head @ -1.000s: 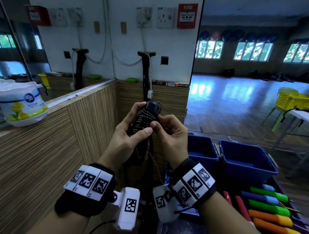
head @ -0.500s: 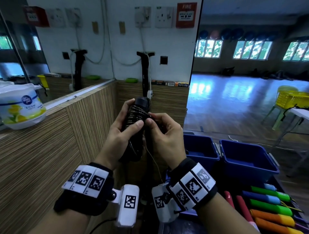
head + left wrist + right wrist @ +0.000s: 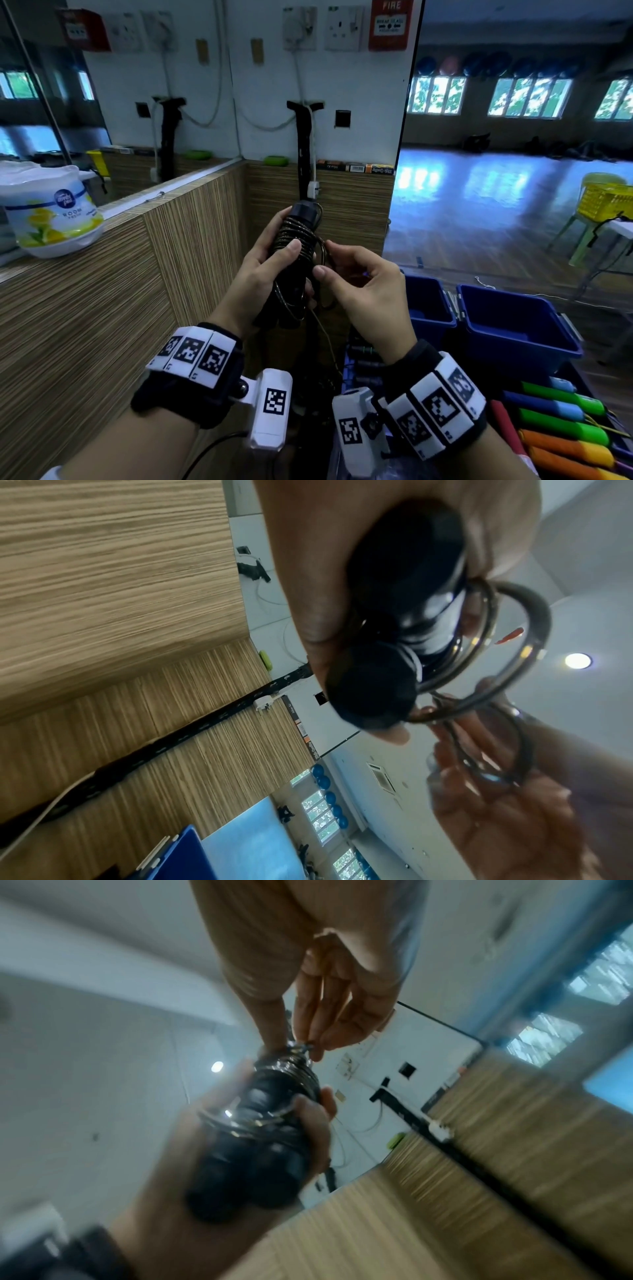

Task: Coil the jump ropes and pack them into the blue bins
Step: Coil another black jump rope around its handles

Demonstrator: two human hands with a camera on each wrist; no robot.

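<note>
Head view: my left hand [image 3: 270,274] is wrapped round the black handles [image 3: 301,219], thumb pressed across the turns of rope [image 3: 294,240] wound on them, so the bundle stands upright in front of the wood panel [image 3: 102,308]. My right hand [image 3: 359,284] pinches a loose loop of that rope just beside the bundle, fingers curled round the cord. A thin tail hangs down below the hands. Two blue bins [image 3: 513,329] wait low to the right, well apart from the bundle, with coloured handles [image 3: 565,425] nearer me.

To finish this wrap well, I'd keep the left thumb firm on the last turn so nothing springs off, lay the loop snug against the earlier turns, and tuck the tail under before heading for a bin.

Against the frame a half second back, the right hand has drawn away to the right, opening a visible loop, and the handle tops now stand clear above the left fingers.
</note>
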